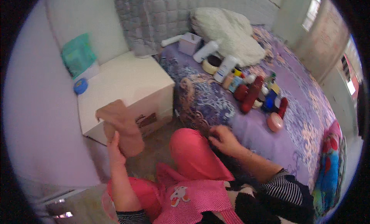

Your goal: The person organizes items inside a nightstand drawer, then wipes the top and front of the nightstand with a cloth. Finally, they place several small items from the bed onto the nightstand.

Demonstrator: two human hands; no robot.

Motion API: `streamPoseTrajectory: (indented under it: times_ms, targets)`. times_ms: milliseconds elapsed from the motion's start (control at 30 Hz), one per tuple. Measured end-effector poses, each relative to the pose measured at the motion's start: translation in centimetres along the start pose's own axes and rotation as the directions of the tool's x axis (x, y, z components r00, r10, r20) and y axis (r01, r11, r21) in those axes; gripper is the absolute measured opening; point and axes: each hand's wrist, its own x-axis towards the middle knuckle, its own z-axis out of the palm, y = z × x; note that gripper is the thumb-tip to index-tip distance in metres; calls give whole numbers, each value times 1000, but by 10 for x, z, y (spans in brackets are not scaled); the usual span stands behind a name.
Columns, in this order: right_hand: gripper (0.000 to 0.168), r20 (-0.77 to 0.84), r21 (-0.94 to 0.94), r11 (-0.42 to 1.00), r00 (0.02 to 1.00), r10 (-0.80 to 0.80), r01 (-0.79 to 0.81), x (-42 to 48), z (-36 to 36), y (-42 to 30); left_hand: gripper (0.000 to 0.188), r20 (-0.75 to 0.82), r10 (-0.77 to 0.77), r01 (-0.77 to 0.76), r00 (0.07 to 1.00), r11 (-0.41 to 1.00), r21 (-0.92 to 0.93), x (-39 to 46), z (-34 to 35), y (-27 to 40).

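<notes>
In my left hand (pixel 116 151) is a brown, soft-looking item (pixel 127 134), perhaps a folded cloth or pouch; motion blur hides its details. It is held up in front of the near side of a cream cabinet (pixel 124 79). My right hand (pixel 227 140) is by the bed's edge, just right of my raised knee in pink trousers (pixel 190 154). Its fingers are loosely bent, the thumb stands apart, and nothing shows in its grasp.
On the purple patterned bedspread (pixel 202 105) stand white bottles (pixel 227 68), a dark red bottle (pixel 253 95), a pink round container (pixel 274 122) and a white box (pixel 190 44). A pale pillow (pixel 225 30) lies behind. The cabinet top holds a green packet (pixel 79 56) and a blue round object (pixel 80 86).
</notes>
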Motion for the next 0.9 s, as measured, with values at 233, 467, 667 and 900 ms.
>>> streamPoseTrajectory:
  times_ms: [233,467,667,900]
  targets:
    - [60,-721,-530,759,672,-170,-377,-67,-128,111,61,-1,64,-64,998,998,14,1,17,3]
    - [84,-805,-133,724,500,320,-677,-86,-144,150,63,37,98,-98,995,995,8,8,15,-4]
    - [83,-805,-107,813,530,266,-572,-79,-140,150,62,28,65,-65,997,998,-20,7,8,-4]
    - [79,-759,102,982,626,179,-158,-61,-131,98,58,8,47,-47,999,997,-65,2,13,1]
